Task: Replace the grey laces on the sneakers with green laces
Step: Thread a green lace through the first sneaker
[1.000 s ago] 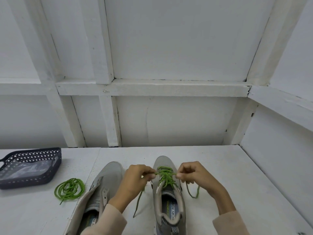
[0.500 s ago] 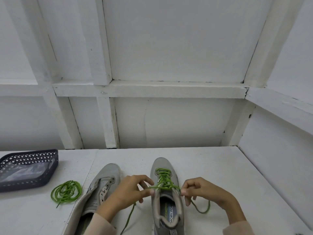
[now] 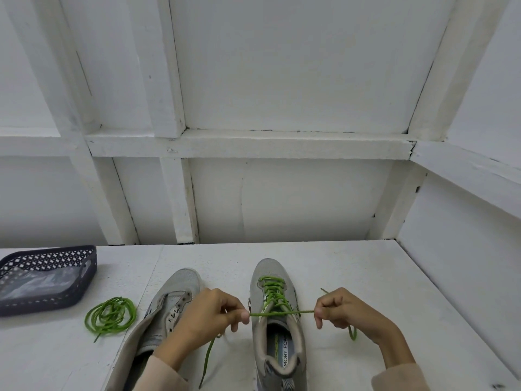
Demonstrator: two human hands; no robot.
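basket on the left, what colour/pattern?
Dark navy basket with white diamond-shaped lattice holes, clearest in the head view.

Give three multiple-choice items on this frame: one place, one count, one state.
1. The coiled green lace lies: A) on the table, left of the left sneaker B) in the basket C) inside a shoe
2. Sneakers carrying green lacing: A) none B) two C) one
3. The left hand and right hand: A) lie flat B) each pinch the threaded lace, taut across the right sneaker C) lift a shoe
Answers: 1 A, the coil sits on tabletop; 2 C, the left sneaker's eyelets are empty; 3 B, fingers curl on a straight strand.
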